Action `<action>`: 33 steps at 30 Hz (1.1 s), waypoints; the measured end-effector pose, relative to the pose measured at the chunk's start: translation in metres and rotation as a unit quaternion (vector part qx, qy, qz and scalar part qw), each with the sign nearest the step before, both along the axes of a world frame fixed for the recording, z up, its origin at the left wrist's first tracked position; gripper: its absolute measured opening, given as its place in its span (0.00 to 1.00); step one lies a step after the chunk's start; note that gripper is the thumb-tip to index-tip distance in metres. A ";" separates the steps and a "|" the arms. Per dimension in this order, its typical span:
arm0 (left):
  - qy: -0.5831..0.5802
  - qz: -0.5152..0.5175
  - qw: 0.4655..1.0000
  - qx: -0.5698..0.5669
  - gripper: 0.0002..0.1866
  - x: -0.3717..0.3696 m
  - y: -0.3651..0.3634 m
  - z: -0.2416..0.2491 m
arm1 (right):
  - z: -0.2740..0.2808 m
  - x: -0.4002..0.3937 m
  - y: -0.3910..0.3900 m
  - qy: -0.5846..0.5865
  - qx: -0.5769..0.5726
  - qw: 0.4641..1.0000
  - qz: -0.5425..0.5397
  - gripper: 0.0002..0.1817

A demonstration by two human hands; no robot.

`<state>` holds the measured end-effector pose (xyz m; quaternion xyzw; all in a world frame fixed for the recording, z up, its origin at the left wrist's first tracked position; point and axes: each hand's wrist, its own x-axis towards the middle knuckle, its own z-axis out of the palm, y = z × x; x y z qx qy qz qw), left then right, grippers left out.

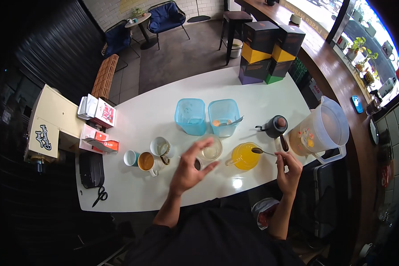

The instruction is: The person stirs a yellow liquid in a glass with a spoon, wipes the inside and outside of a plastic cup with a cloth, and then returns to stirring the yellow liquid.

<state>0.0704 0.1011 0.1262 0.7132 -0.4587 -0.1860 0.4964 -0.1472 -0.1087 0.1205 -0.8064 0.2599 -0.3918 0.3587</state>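
Observation:
My right hand (pixel 289 170) pinches the handle of a metal spoon (pixel 265 153). The spoon's bowl is over the edge of a clear glass mug of yellow liquid (pixel 245 158). My left hand (pixel 187 172) is open, with thumb and fingers apart. Beyond its fingers stands a clear glass (pixel 213 150). Between thumb and fingers a small round container with a dark middle (pixel 197 164) shows in part; I see no grip on it. Left of that hand are a brown-filled cup (pixel 146 162), a patterned cup (pixel 159 146) and a light blue cup (pixel 131 158).
Two blue plastic tubs (pixel 190 116) stand at mid-table, one with a spoon inside. A dark pot (pixel 276 126) and a large plastic pitcher (pixel 319 131) are at right. Boxes (pixel 258 48) are stacked at the far edge. Scissors (pixel 100 196) lie near the left edge, by a cream machine (pixel 53 124).

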 end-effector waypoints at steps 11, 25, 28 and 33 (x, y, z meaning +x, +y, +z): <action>-0.168 0.040 0.964 0.203 0.61 0.027 -0.014 -0.024 | -0.015 -0.013 -0.001 -0.038 0.026 0.998 -0.042 0.05; -0.226 0.024 0.936 0.267 0.50 0.034 -0.031 -0.033 | -0.059 0.011 0.012 0.000 0.130 0.991 -0.018 0.05; -0.222 0.039 0.945 0.238 0.50 0.029 -0.029 -0.033 | -0.060 0.014 0.011 0.035 0.140 0.989 -0.021 0.05; -0.203 0.067 0.966 0.145 0.50 0.021 -0.020 -0.015 | -0.064 0.020 0.010 0.053 0.119 0.991 -0.002 0.05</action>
